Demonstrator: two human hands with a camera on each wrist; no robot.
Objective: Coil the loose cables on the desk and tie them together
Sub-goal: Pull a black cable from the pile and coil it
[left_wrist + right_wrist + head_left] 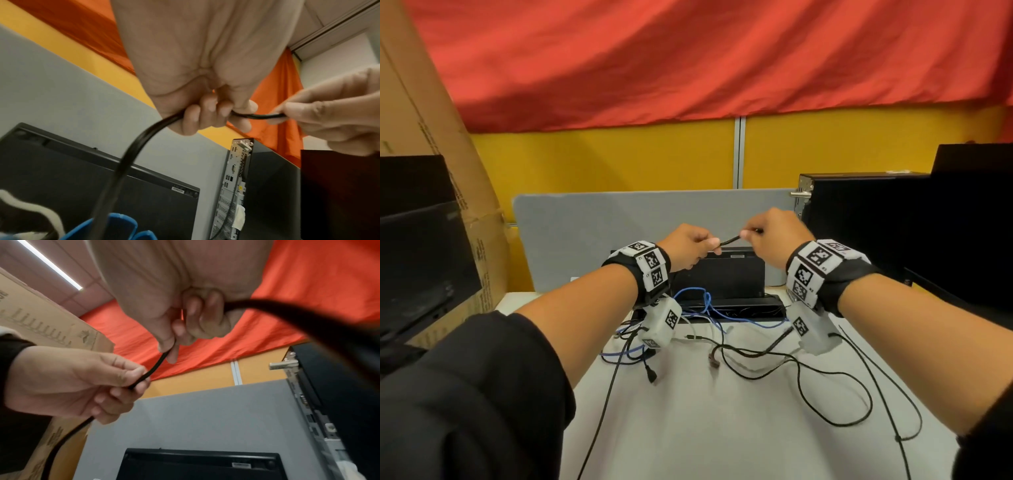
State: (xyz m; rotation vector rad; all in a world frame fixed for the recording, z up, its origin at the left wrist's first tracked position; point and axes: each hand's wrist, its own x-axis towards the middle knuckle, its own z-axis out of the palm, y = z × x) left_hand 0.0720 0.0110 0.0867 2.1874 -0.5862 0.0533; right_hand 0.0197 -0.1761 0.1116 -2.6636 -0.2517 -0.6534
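Both hands are raised above the desk and hold one black cable (729, 240) stretched short between them. My left hand (693, 248) has its fingers curled round the cable (259, 116), which runs on through the fist and hangs down to the desk. My right hand (767, 236) pinches the same cable (158, 365) between thumb and forefinger, and the rest passes through its curled fingers (203, 313) and trails off right. Several loose cables lie tangled on the white desk (688, 428): a blue one (709, 305), black ones (825, 377) and a white one (739, 363).
A black flat device (726, 274) leans on a grey divider panel (619, 222) behind the hands. A black computer case (859, 222) stands at the right, dark monitors (417, 240) and a cardboard box (448, 144) at the left. Red cloth (688, 51) hangs over a yellow partition.
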